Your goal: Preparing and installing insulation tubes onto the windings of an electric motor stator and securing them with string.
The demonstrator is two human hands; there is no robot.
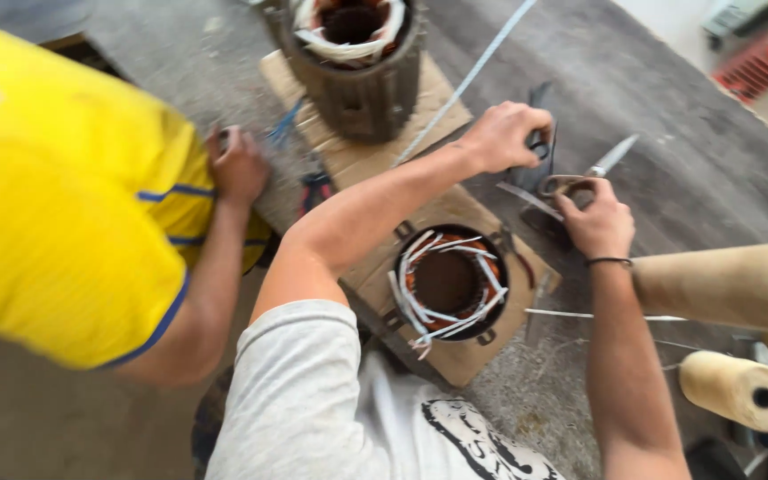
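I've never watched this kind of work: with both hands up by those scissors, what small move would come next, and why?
Probably lift the scissors clear with the right hand. Its fingers are already at the handles, the blades lie flat on the floor, and the left hand rests on a dark tool beside them, away from the stator.

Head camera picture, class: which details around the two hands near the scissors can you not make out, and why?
- Left hand: what its fingers grip, a dark handle, is covered by the hand.
- Right hand: scissors' brown handles partly covered.
- Grey ribbed motor housing: top cut off by the frame edge.
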